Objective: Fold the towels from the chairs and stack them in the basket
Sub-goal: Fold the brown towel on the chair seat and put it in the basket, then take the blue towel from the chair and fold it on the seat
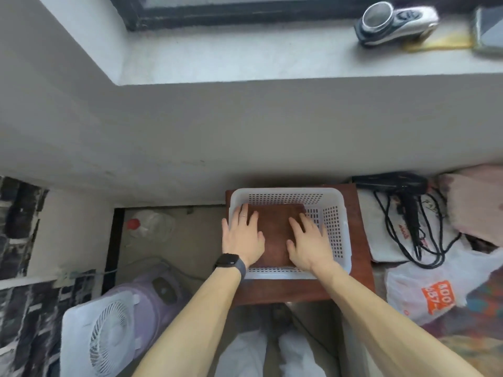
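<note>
A folded brown towel (pixel 275 235) lies flat inside a white perforated plastic basket (pixel 333 227). The basket stands on a small reddish-brown stool or table (pixel 362 270) against the wall. My left hand (pixel 242 235), with a dark watch on its wrist, lies flat with spread fingers on the towel's left side. On the towel's right side my right hand (pixel 306 242) rests flat as well, fingers straight. Neither hand grips anything. The chairs are out of view.
A black hair dryer (pixel 402 191) with a tangled cord lies right of the basket, near a white plastic bag (pixel 424 289) and pinkish cloth (pixel 473 197). A white and purple fan (pixel 114 327) stands at lower left. An electric shaver (pixel 394 21) sits on the windowsill.
</note>
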Tool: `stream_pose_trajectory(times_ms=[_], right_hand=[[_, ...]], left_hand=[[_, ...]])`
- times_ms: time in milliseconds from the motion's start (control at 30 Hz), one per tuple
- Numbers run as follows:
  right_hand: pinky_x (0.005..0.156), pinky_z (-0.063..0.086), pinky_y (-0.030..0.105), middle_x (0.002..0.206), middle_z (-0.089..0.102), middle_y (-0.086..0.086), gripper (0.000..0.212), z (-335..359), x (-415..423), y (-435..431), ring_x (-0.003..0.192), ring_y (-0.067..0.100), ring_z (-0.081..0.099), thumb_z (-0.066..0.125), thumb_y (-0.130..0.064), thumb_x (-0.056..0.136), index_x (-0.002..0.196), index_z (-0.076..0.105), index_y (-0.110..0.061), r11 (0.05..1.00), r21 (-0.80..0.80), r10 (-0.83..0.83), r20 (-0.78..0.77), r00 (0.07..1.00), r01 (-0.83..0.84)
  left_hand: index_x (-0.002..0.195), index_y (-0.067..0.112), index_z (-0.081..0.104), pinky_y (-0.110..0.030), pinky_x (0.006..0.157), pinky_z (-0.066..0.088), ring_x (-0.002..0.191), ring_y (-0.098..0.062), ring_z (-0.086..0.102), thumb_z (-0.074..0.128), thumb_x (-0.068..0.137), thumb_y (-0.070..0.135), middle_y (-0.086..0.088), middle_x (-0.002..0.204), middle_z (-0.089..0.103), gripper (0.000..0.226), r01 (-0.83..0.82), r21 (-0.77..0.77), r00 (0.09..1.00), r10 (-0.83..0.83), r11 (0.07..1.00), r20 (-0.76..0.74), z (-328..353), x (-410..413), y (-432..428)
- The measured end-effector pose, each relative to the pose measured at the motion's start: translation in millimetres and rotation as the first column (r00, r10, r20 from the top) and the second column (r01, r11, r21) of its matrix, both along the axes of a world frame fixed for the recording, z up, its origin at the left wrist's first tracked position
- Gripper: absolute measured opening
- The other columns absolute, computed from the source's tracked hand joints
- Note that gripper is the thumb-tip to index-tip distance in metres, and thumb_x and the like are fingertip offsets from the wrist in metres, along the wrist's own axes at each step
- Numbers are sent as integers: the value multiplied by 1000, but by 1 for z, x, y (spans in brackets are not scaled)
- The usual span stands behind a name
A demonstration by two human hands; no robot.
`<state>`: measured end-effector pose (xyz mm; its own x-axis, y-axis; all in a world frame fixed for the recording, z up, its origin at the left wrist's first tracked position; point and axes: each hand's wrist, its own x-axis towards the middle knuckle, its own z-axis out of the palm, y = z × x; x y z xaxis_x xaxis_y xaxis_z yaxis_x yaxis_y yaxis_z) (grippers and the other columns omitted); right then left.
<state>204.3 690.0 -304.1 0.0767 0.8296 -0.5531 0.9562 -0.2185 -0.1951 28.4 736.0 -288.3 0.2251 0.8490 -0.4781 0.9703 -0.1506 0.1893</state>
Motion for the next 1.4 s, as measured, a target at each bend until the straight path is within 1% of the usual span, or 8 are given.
stream_pose_trajectory(times_ms=[200,400,533,700,900,1033,1167,1400], right_hand=[[119,31,40,154,46,0,45,84,5,-37,143,24,38,46,-39,99,144,50,-35,996,74,-32,-217,976,49],[115,32,31,143,56,-10,37,178,-46,-34,136,14,44,54,-37,98,134,61,-36,926,375,190,-349,917,-49],[112,34,26,136,60,-13,37,218,-119,-36,131,15,49,58,-34,96,133,63,-33,830,510,451,-377,809,-225],[103,32,17,130,65,-11,32,264,-243,-69,123,14,53,64,-27,94,126,68,-30,644,639,740,-383,552,-421],[95,38,21,121,70,-3,31,306,-374,-178,111,22,59,69,-19,91,122,70,-22,392,702,914,-371,165,-594],[97,48,35,123,68,-3,33,318,-442,-292,111,27,62,59,-34,95,127,67,-30,198,683,928,-361,-88,-703],[97,47,37,125,69,2,29,317,-491,-416,113,31,63,63,-26,97,125,69,-24,26,692,896,-336,-290,-721],[97,50,35,123,69,-2,26,305,-546,-620,113,23,64,61,-31,97,122,69,-29,-116,639,798,-397,-454,-761]], left_hand=[[143,25,44,-43,101,46,126,-28,52,47,93,33,-5,137,56,51,-408,-126,848,426,904,315,73,-30,-38],[134,29,57,-28,103,42,124,-16,55,54,96,25,6,132,62,38,-662,-1,634,561,750,532,148,-103,-98],[131,26,62,-29,105,41,122,-17,57,56,96,20,5,129,65,36,-826,100,506,652,554,565,186,-173,-156],[132,28,60,-31,94,47,115,-22,61,55,96,23,5,132,64,36,-937,245,346,746,249,569,240,-255,-266],[132,28,60,-12,64,40,100,-23,65,52,100,25,7,127,65,33,-943,307,71,826,-127,559,274,-305,-444],[126,34,64,-15,67,35,96,-15,65,56,97,27,8,115,70,32,-867,360,-116,842,-344,527,283,-312,-579],[116,34,68,-29,84,52,102,-17,67,60,91,24,8,114,71,28,-774,362,-280,794,-519,540,275,-312,-712],[120,36,65,-35,92,52,110,-21,64,58,92,29,4,117,68,29,-654,356,-485,731,-668,480,264,-322,-927]])
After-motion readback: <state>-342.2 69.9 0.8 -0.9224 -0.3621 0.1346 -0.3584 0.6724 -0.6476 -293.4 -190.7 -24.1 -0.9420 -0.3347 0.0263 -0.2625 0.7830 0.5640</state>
